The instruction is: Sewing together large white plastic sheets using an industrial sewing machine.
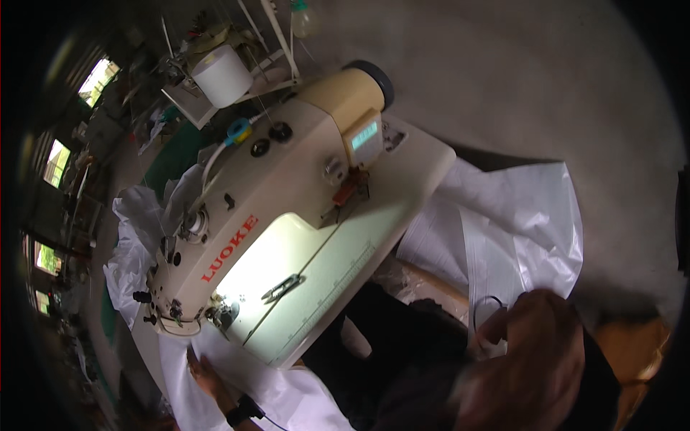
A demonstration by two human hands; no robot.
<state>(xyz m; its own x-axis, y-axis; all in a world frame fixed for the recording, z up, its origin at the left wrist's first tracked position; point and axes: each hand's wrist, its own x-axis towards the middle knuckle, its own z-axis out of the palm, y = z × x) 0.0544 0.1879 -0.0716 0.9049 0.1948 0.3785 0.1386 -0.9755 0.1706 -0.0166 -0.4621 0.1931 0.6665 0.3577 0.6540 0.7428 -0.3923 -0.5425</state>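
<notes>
White sheeting [287, 395] lies beside the lit bed [316, 298] of your sewing machine [269, 169], under your left hand [206, 376], fingers extended, unclenched; your blurred right hand's [493, 331] grip I cannot tell. Grey floor [503, 79] spreads beyond; windows [99, 80] glow leftward.

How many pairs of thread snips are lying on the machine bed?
1. The snips lie on the lit bed, up and right of the left hand. Others could be hidden behind the machine's arm.

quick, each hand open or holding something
Left hand: open, laid on the white sheet.
Right hand: blurred; whether it grips anything cannot be told.
</notes>
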